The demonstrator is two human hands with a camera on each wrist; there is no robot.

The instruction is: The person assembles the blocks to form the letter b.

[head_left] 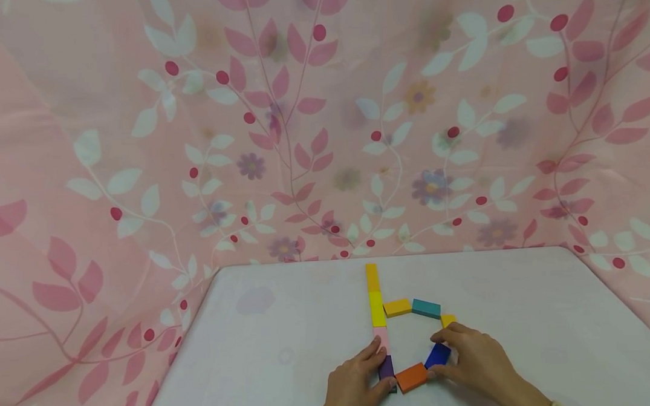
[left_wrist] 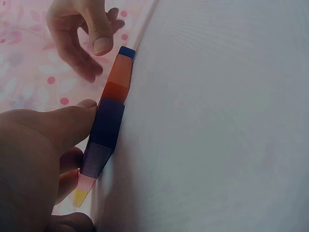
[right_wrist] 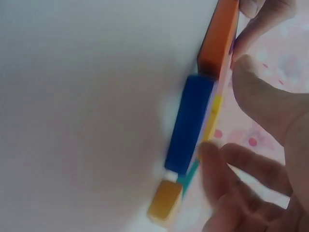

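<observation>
Flat coloured blocks lie on the table in a straight column with a loop at its right. In the head view my left hand (head_left: 357,380) holds the purple block (head_left: 386,367) at the column's near end, thumb at its near edge and fingertips by the pink block (head_left: 380,334). My right hand (head_left: 476,360) hovers round the blue block (head_left: 437,355), its thumb by the orange block (head_left: 412,378) and a finger near the blue block's far end. In the right wrist view, gaps show between these fingers and the blue block (right_wrist: 189,123).
Farther up the column are a yellow block (head_left: 377,310) and an orange-yellow block (head_left: 372,278). The loop's far side has another orange-yellow block (head_left: 397,307), a teal block (head_left: 426,308) and a partly hidden yellow block (head_left: 448,320). A floral curtain (head_left: 300,137) hangs behind the white table (head_left: 244,352).
</observation>
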